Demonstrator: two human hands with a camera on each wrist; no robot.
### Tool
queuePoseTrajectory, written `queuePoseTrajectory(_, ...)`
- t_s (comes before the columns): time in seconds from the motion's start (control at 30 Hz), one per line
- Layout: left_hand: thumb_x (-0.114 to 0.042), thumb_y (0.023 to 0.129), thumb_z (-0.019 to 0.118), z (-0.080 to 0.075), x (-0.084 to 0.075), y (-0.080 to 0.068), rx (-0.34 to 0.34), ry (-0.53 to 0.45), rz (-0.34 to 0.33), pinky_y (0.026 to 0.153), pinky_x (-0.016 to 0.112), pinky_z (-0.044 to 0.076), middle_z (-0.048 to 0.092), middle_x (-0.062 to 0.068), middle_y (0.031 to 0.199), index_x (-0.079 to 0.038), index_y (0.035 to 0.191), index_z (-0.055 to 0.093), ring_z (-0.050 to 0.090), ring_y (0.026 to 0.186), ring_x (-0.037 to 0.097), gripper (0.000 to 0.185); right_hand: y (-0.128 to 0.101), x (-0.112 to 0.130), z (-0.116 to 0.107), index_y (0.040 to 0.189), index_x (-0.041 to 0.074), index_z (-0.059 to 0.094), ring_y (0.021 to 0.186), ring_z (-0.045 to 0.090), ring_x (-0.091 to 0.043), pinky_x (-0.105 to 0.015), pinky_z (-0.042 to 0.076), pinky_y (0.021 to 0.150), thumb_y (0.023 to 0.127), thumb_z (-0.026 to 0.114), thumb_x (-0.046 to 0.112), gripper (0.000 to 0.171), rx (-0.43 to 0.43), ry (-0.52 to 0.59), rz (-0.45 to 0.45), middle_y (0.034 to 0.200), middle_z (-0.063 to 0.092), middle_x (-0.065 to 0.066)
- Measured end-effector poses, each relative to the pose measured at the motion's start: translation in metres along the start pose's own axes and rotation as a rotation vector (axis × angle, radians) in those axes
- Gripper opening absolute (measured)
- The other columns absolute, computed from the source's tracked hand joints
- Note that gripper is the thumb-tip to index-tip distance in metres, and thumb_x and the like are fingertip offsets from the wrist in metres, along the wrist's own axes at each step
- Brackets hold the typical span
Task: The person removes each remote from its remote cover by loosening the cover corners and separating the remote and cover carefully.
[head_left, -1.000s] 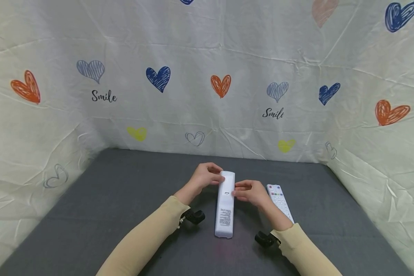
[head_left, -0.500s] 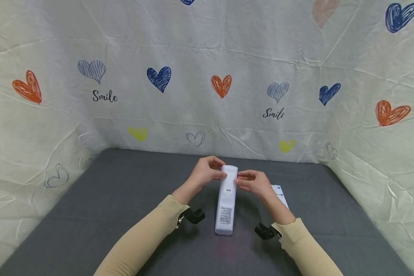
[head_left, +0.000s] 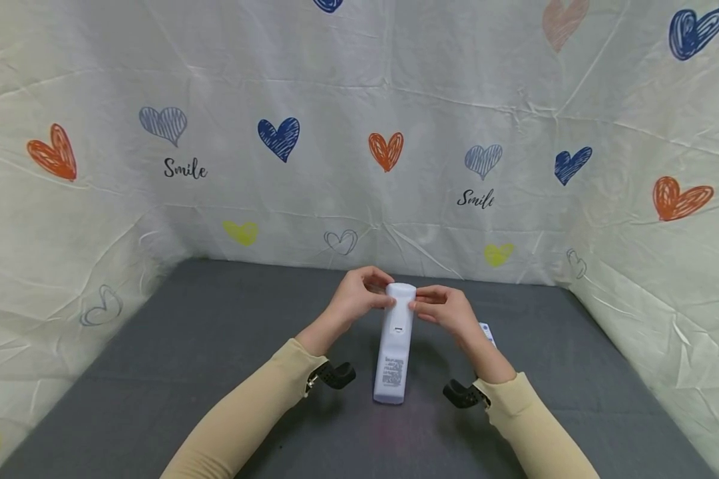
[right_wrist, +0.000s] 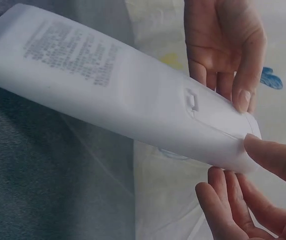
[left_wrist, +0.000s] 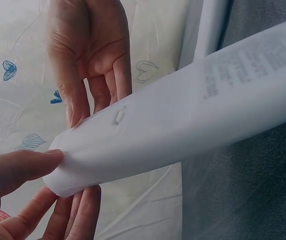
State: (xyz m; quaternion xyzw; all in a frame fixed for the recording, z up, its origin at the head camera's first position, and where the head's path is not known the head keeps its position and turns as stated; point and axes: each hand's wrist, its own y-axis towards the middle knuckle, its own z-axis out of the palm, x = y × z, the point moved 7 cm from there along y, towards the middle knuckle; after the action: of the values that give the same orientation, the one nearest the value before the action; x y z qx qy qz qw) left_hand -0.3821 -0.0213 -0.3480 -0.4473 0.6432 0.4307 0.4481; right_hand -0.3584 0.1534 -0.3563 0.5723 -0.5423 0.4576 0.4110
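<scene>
Lifted higher at its far end than a moment ago, the white remote [head_left: 395, 342] is pinched at that raised tip between the left hand [head_left: 357, 297] and the right hand [head_left: 445, 311], its long axis running away from the person, near end resting on the grey table [head_left: 186, 346].

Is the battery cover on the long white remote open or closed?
Closed: the cover sits flush on the long white remote, latch in place, held by both hands.
</scene>
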Motion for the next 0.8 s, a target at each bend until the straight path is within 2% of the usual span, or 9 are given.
queuePoseTrajectory(0.53, -0.004, 0.074, 0.079, -0.003, -0.015, -0.006, -0.012, 0.074, 0.068, 0.074, 0.033, 0.056, 0.066, 0.008, 0.1, -0.01, 0.1, 0.068, 0.064, 0.087, 0.02, 0.029, -0.002, 0.017, -0.005, 0.118, 0.002, 0.063, 0.097, 0.066, -0.018, -0.041, 0.053, 0.091, 0.082, 0.075, 0.017, 0.04, 0.013, -0.058, -0.049, 0.116, 0.065, -0.016)
queuePoseTrajectory(0.67, -0.005, 0.074, 0.079, -0.005, -0.017, -0.008, -0.014, 0.078, 0.091, 0.073, 0.034, 0.056, 0.067, 0.007, 0.1, -0.011, 0.099, 0.068, 0.064, 0.087, 0.02, 0.029, -0.003, 0.024, -0.007, 0.115, 0.006, 0.066, 0.097, 0.066, -0.019, -0.041, 0.054, 0.089, 0.081, 0.076, 0.021, 0.038, 0.005, -0.14, -0.109, 0.111, 0.068, -0.013)
queuePoseTrajectory(0.8, -0.006, 0.073, 0.08, -0.006, -0.02, -0.009, -0.013, 0.083, 0.115, 0.073, 0.034, 0.055, 0.068, 0.006, 0.099, -0.012, 0.099, 0.068, 0.064, 0.087, 0.019, 0.029, -0.002, 0.03, -0.008, 0.11, 0.012, 0.069, 0.094, 0.068, -0.017, -0.035, 0.055, 0.082, 0.078, 0.078, 0.026, 0.036, -0.019, -0.242, -0.177, 0.104, 0.071, -0.008)
